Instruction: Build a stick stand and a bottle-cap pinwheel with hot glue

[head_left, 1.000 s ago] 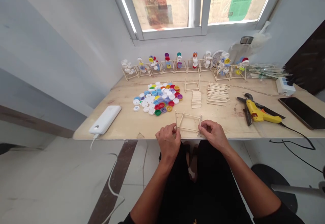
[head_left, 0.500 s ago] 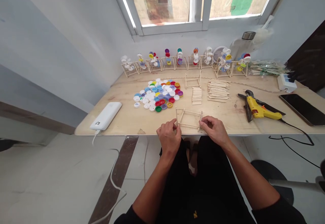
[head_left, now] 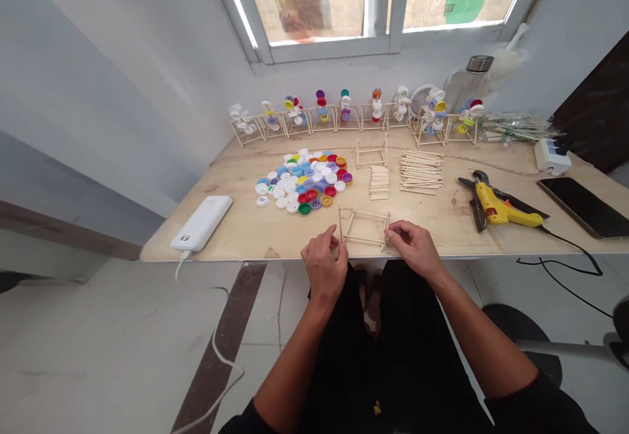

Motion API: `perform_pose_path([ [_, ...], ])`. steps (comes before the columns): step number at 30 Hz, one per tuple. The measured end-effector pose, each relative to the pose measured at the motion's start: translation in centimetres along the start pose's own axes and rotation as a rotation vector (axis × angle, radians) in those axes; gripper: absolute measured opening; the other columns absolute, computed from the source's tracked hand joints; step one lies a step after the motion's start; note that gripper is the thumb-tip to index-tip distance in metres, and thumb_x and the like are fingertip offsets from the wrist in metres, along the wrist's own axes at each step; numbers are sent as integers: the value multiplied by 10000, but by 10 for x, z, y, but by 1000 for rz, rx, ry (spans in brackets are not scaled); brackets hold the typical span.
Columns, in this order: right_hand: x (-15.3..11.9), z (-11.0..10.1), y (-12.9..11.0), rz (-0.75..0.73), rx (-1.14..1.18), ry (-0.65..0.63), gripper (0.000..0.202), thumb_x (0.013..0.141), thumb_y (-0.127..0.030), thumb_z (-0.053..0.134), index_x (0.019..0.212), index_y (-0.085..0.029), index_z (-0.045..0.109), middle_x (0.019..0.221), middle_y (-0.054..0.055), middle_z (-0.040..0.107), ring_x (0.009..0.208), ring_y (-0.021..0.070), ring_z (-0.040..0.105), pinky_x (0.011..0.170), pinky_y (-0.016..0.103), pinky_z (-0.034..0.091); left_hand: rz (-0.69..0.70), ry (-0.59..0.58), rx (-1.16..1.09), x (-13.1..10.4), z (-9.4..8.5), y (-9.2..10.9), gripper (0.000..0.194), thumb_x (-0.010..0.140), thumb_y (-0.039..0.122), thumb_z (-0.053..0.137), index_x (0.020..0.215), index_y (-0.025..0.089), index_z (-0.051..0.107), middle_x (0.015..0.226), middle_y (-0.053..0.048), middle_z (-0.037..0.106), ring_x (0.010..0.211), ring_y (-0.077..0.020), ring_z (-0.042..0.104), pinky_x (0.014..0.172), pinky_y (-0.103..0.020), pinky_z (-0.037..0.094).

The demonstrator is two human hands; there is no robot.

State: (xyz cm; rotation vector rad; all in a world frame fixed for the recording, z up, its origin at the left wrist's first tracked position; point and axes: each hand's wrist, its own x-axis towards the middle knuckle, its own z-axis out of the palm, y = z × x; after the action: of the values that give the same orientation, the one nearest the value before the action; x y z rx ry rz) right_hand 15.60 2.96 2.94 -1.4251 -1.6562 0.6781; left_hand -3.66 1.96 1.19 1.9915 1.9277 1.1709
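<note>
A small frame of thin wooden sticks (head_left: pixel 366 213) stands near the table's front edge, between my hands. Thumb and index finger of my right hand (head_left: pixel 413 244) pinch its right end, at the lower corner. My left hand (head_left: pixel 325 260) is at the left end, its index finger lifted apart from the thumb; the thumb tip is close to the left upright, and I cannot tell whether it touches. Behind the frame lie a stack of short sticks (head_left: pixel 379 183) and a pile of longer sticks (head_left: pixel 421 172). Another stick frame (head_left: pixel 372 153) stands farther back.
Colourful bottle caps (head_left: pixel 304 181) lie heaped left of centre. A white power bank (head_left: pixel 202 223) with a cable is at the left. On the right are a yellow glue gun (head_left: pixel 506 211) and a phone (head_left: pixel 584 206). Stick frames with caps (head_left: pixel 322 116) line the wall.
My left index finger has moved off the frame's left upright, opening a gap to the thumb. The right hand keeps its pinch. The view has shifted slightly.
</note>
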Motion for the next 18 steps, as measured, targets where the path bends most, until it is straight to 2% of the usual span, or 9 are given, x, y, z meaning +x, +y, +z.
perform_pose_path([
  [5,-1,0,1,14,36,27,182,805,-319,512,758,-189,630,755,28,661,727,168,593,689,272,440,38,99,-90,-15,-6,3,354,821,204,481,1172,166,510,895,-67,603,848,-193,566,807,-350,425],
  [11,-3,0,3,46,143,143,194,809,-341,507,776,-192,627,759,35,659,769,181,603,737,291,445,205,15,-85,-36,2,16,233,838,190,481,1062,172,545,873,-69,626,854,-207,566,800,-367,413],
  [18,-11,-14,0,59,265,319,201,820,-354,518,824,-195,640,716,25,629,734,173,580,742,307,441,277,-30,-36,-38,9,22,128,830,169,493,914,186,588,863,-66,636,856,-211,561,799,-376,395],
])
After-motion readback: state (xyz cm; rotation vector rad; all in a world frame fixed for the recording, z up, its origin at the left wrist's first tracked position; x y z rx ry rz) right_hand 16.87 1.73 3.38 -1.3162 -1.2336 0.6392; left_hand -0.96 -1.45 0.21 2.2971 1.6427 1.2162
